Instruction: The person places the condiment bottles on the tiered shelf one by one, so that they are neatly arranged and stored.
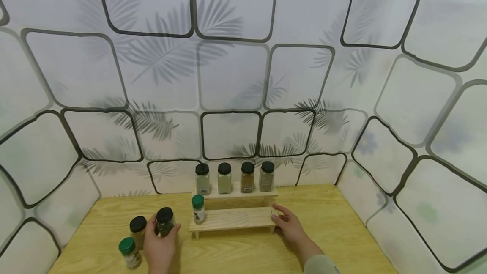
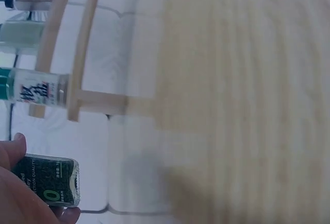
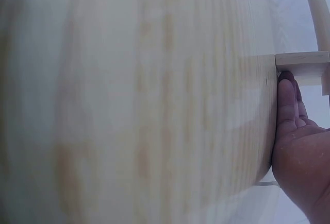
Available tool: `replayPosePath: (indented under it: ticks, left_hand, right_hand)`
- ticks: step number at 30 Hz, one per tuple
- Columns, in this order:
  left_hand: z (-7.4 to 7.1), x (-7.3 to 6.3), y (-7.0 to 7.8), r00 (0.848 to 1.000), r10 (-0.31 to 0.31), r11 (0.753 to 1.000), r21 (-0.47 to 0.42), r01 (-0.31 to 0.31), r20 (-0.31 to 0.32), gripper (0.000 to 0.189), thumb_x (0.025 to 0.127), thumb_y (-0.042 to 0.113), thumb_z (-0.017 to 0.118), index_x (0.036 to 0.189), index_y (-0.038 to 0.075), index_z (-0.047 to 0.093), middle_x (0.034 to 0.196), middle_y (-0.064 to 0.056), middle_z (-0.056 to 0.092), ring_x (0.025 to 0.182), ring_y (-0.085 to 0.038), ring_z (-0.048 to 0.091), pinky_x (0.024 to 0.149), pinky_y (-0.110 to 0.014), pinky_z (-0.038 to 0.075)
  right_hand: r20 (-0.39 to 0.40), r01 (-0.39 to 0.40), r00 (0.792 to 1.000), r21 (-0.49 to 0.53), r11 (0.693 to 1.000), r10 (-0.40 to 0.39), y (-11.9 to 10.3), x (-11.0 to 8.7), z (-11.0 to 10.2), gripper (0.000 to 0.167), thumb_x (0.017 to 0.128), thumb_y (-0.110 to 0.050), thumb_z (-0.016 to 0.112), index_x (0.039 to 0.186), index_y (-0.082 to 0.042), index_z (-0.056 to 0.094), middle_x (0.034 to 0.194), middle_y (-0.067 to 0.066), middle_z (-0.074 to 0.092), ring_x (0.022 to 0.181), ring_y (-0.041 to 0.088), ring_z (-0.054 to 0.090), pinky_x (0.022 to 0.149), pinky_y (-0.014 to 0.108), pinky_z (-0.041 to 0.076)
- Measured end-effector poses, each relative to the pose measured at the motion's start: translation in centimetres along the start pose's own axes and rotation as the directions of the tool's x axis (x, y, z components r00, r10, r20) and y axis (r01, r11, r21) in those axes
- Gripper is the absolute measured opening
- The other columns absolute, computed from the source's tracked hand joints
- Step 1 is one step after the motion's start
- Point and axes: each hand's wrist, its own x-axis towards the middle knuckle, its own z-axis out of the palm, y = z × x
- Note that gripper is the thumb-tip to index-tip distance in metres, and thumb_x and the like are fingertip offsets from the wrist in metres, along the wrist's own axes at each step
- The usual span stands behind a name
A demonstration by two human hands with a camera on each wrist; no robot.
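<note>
My left hand (image 1: 160,248) grips a black-capped spice jar (image 1: 165,219) above the table, left of the two-step wooden rack (image 1: 236,219). Dark green flakes fill this jar (image 2: 51,180), and its label shows in the left wrist view. At the right end of the lower step, my right hand (image 1: 291,225) holds the rack, thumb and index at its edge. In the right wrist view its other fingers (image 3: 287,100) lie low beside the rack's leg. A green-capped shaker (image 1: 198,209) stands at the lower step's left end.
Several black-capped jars (image 1: 224,179) line the upper step. On the table (image 1: 228,257), left of my left hand, stand another black-capped jar (image 1: 138,229) and a green-capped shaker (image 1: 130,253). A patterned wall covering (image 1: 236,75) rises behind the table and at both sides.
</note>
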Motion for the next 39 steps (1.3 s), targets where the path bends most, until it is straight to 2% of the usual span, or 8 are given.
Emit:
replayPosePath:
  ticks: [5,12,16,20,24,30,34,39]
  left_hand:
    - [0.1,-0.1,2.0,0.991,0.131,0.991,-0.039,-0.131,-0.012,0.076,0.095,0.005,0.08,0.159,-0.005,0.039,0.151,-0.036,0.046,0.136,-0.058,0.045,0.103,-0.073,0.046]
    - [0.7,-1.5,5.9,0.953,0.304,0.95,-0.069,-0.304,-0.022,0.071,0.094,0.007,0.083,0.157,0.003,0.05,0.145,-0.025,0.059,0.125,-0.044,0.059,0.088,-0.058,0.053]
    - [1.2,-2.4,7.8,0.928,0.372,0.924,-0.092,-0.372,-0.024,0.069,0.089,0.005,0.087,0.152,0.004,0.057,0.139,-0.02,0.066,0.118,-0.036,0.065,0.083,-0.042,0.054]
    - [1.8,-2.9,8.8,0.906,0.421,0.896,-0.138,-0.423,-0.044,0.069,0.084,0.001,0.091,0.147,0.005,0.063,0.13,-0.014,0.072,0.11,-0.012,0.065,0.077,-0.021,0.052]
    - [2.3,-3.2,9.6,0.882,0.467,0.864,-0.184,-0.469,-0.057,0.069,0.079,0.0,0.093,0.143,0.006,0.067,0.123,-0.011,0.075,0.103,0.003,0.061,0.074,-0.015,0.051]
    - [3.6,-3.6,10.3,0.886,0.463,0.872,-0.183,-0.455,0.004,0.07,0.075,0.002,0.097,0.139,0.004,0.069,0.121,-0.012,0.076,0.101,-0.018,0.07,0.071,-0.019,0.055]
    - [4.7,-3.8,10.7,0.881,0.463,0.881,-0.16,-0.446,0.093,0.069,0.078,0.006,0.096,0.14,0.003,0.067,0.122,-0.017,0.075,0.103,-0.033,0.073,0.077,-0.037,0.062]
    - [5.9,-4.1,10.5,0.887,0.429,0.901,-0.151,-0.406,0.17,0.067,0.081,0.007,0.094,0.14,0.001,0.063,0.126,-0.019,0.072,0.115,-0.039,0.069,0.091,-0.055,0.061]
  right_hand:
    - [-0.006,0.005,1.0,-0.004,1.0,-0.005,-0.1,0.0,0.1,0.058,0.107,-0.019,0.067,0.155,0.005,0.046,0.12,0.02,0.07,0.103,0.025,0.07,0.081,0.041,0.062]
    - [-0.004,0.005,1.0,-0.011,1.0,-0.005,-0.2,0.0,0.1,0.058,0.107,-0.02,0.067,0.155,0.005,0.046,0.12,0.021,0.071,0.102,0.024,0.07,0.081,0.04,0.061]
    - [-0.003,0.008,1.0,-0.006,1.0,-0.008,0.0,0.0,0.1,0.059,0.107,-0.02,0.068,0.155,0.006,0.046,0.118,0.02,0.071,0.102,0.023,0.07,0.08,0.039,0.061]
    - [-0.006,0.006,1.0,-0.006,1.0,-0.006,0.3,0.1,0.1,0.058,0.108,-0.019,0.067,0.155,0.006,0.045,0.116,0.017,0.072,0.101,0.023,0.07,0.08,0.039,0.061]
    - [-0.004,0.013,1.0,0.014,1.0,-0.013,0.5,0.3,0.1,0.057,0.108,-0.016,0.065,0.155,0.008,0.044,0.115,0.017,0.072,0.102,0.025,0.071,0.081,0.042,0.061]
    - [-0.001,0.027,1.0,0.017,1.0,-0.027,0.5,0.3,0.1,0.056,0.109,-0.015,0.064,0.155,0.009,0.043,0.118,0.02,0.072,0.102,0.026,0.071,0.081,0.041,0.062]
    - [-0.009,0.03,1.0,0.008,1.0,-0.03,0.6,0.3,0.1,0.056,0.108,-0.015,0.065,0.155,0.008,0.044,0.119,0.021,0.072,0.102,0.026,0.071,0.08,0.041,0.061]
    - [-0.011,0.036,0.999,0.013,0.999,-0.036,0.6,0.2,0.2,0.055,0.108,-0.014,0.065,0.154,0.009,0.044,0.118,0.021,0.072,0.1,0.025,0.071,0.079,0.039,0.061]
